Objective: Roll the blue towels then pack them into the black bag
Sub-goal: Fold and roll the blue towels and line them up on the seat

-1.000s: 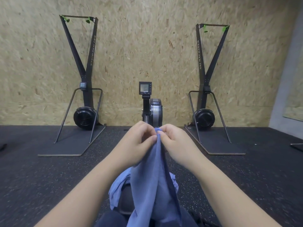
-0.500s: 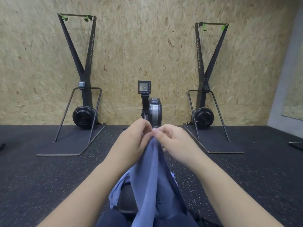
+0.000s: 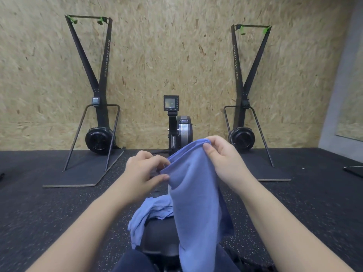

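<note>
Both hands hold up a blue towel: the left hand pinches its left edge, the right hand its top corner. Another towel lies crumpled below.

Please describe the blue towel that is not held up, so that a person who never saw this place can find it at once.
Start from the rowing machine at the middle of the chipboard wall and come straight toward the camera. Two blue towels are there: both hands hold one towel up. The other towel lies crumpled, low and left of it, draped over a dark rounded object, with no hand on it.
</note>
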The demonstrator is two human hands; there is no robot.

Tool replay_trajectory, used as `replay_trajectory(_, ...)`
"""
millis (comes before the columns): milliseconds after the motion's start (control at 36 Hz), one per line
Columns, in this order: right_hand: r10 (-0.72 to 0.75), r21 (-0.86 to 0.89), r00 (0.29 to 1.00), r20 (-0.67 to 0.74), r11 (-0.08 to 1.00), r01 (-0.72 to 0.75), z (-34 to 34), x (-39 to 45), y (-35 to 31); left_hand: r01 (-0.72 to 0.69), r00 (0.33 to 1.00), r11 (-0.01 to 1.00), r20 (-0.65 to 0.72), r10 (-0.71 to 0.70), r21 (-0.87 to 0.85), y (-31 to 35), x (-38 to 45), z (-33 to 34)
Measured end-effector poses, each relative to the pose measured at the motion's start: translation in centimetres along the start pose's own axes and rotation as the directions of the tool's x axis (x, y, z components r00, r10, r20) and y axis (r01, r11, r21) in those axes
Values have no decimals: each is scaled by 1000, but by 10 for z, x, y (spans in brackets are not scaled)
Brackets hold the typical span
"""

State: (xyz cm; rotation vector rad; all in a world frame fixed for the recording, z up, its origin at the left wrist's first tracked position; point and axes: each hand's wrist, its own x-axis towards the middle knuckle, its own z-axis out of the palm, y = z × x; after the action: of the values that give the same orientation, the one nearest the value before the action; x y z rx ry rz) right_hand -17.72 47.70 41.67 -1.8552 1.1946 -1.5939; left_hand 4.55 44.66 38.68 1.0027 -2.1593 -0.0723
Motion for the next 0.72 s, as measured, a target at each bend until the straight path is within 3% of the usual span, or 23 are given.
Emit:
replay_trajectory(111,37,1,999,-8,999,-37,-8,4,5,-60,998,998,8,60,30,-3,5,-2)
replay_trajectory(194,46,-121,999,25,992,-43,-14,7,10,-155,985,984,-68,161,90,-7,13,-10)
replay_trajectory(333,-253,-532,959,-129,833,148,-18,3,20,-311,934,947,-162,319,74,7,19,-24)
replay_trajectory(444,8,-385,998,-64,922,-32,-8,1,26,-260,958,966,-123,259,9,7,15,-15)
replay_trajectory(556,84,-348,994,-64,932,-101,2,-1,33,-134,987,984,-108,122,-113,2,11,-5)
replay_trajectory(722,198,-243,979,-58,948,-206,11,0,41,-97,992,989,-92,86,-113,0,13,3)
